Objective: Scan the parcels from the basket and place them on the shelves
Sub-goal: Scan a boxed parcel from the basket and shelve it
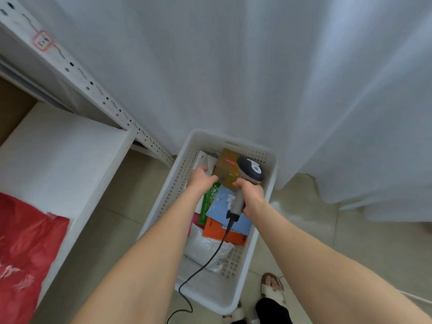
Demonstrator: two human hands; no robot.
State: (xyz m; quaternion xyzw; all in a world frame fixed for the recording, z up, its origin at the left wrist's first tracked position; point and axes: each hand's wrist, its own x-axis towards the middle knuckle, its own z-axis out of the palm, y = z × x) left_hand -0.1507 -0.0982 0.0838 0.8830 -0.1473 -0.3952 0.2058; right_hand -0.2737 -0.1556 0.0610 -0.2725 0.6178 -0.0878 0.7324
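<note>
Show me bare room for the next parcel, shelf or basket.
Shelf board is bare between the red bag and the perforated upright. In the basket, only the bottom strip between the silver poly bag and the near wall is free. Its far end is crowded: brown cardboard box, left hand, right hand with scanner.

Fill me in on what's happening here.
A person is bent over a white basket of parcels on the floor. The left hand grips the side of a brown box at the basket's far end. The right hand holds a corded scanner with its head over that box. Other parcels lie below it in the basket. A red bag lies on the shelf at left.
</note>
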